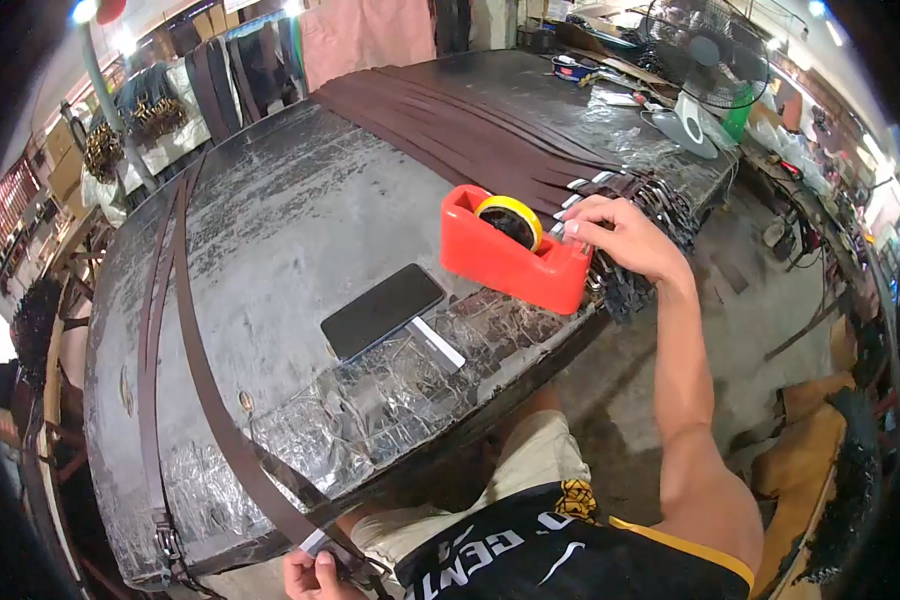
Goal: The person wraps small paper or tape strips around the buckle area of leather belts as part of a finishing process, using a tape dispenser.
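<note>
At the bottom, my left hand [315, 578] pinches a long brown belt [205, 370] near its end, where a white label [315, 543] sits by the fingers. This belt runs up across the table beside a second brown belt [148, 390] with a metal buckle [167, 540]. My right hand [620, 235] is at a red tape dispenser [515, 260]. Its thumb and fingers close on the tape beside the yellow-rimmed tape roll [510, 222]; the strip itself is hard to make out.
A black phone [382, 312] and a grey-and-white label strip [437, 345] lie on the worn table [280, 200]. Brown belts [450, 125] spread across its far side, buckles hanging over the right edge. A fan [707, 50] stands behind; more belts [155, 115] hang at left.
</note>
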Action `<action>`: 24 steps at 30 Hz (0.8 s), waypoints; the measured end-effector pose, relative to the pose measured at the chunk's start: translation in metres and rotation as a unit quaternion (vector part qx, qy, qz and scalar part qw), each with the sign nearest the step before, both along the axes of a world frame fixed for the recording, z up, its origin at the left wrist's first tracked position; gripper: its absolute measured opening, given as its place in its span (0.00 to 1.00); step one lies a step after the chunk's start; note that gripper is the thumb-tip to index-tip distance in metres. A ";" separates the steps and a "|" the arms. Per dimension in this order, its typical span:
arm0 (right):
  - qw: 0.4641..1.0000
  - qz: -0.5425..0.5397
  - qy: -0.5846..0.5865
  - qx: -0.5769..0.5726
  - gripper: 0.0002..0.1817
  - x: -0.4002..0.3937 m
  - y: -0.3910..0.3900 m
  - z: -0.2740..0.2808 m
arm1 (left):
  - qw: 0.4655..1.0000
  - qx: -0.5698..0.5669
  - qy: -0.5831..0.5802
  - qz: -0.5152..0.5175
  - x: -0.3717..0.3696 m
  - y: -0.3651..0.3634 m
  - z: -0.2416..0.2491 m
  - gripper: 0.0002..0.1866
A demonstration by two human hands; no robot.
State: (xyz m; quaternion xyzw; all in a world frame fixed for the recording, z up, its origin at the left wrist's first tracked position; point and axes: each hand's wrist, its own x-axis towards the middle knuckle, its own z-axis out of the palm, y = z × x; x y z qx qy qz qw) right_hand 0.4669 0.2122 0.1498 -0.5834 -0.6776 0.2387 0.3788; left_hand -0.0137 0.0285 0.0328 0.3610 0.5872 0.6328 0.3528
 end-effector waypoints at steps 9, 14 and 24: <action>0.997 0.020 0.064 -0.034 0.13 0.006 0.009 -0.001 | 1.000 -0.002 0.022 0.007 0.006 0.002 0.005 0.06; 0.989 0.034 0.128 -0.058 0.12 0.007 0.013 -0.002 | 1.000 -0.008 0.024 0.005 0.005 0.002 0.004 0.07; 0.986 -0.001 0.148 -0.076 0.11 0.009 -0.004 0.005 | 0.998 0.015 0.058 0.009 0.006 0.006 0.002 0.06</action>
